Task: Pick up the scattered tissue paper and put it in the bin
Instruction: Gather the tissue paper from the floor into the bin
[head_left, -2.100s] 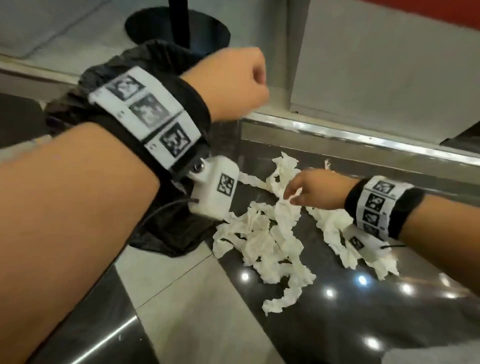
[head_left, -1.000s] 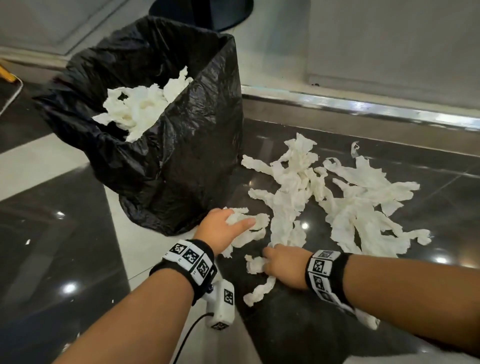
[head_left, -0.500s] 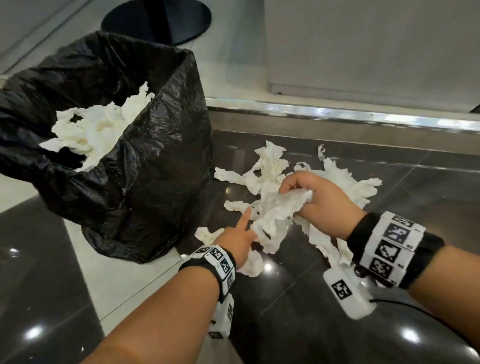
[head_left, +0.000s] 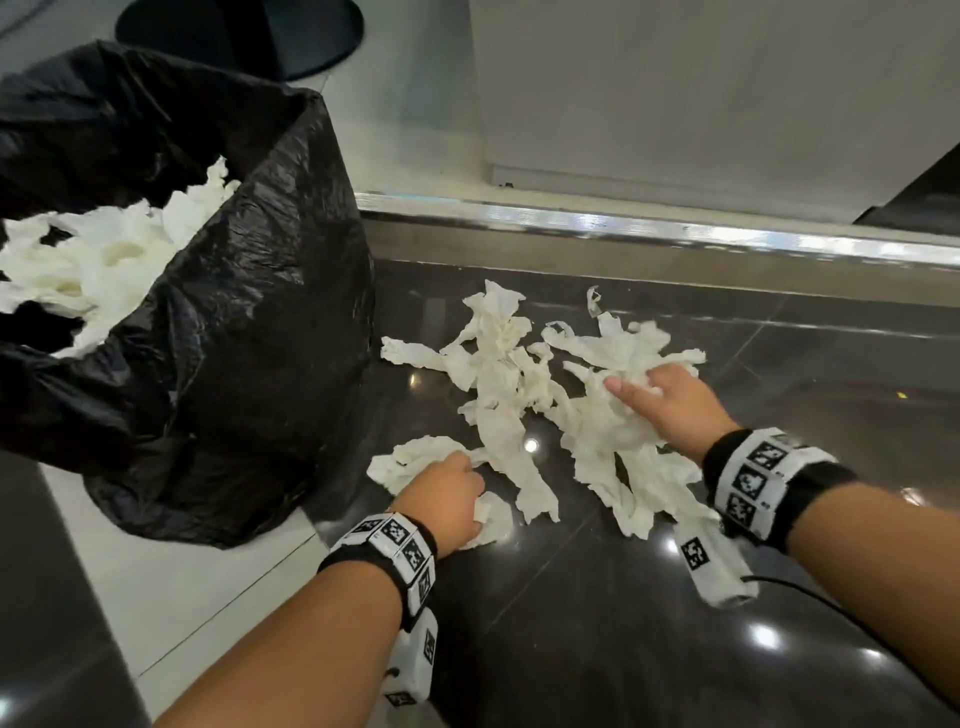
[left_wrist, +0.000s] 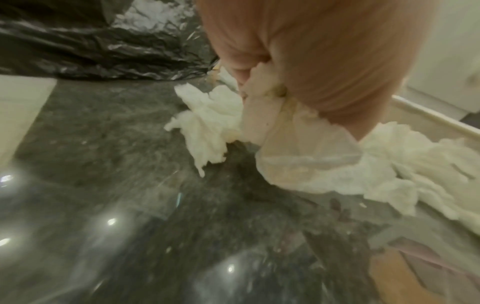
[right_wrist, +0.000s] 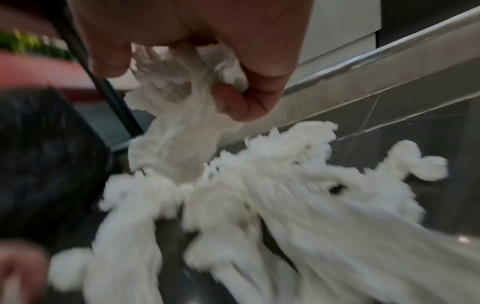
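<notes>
Torn white tissue paper strips (head_left: 498, 384) scattered across glossy dark stone floor (head_left: 597, 623), just right of black plastic-lined bin (head_left: 234, 364) already holding a heap of white tissue (head_left: 104, 254). Left hand (head_left: 447, 506) low on the floor, fingers curled round a crumpled strip nearest the bin. Right hand (head_left: 670, 402) clutching a bunched wad, thumb extended over it.
</notes>
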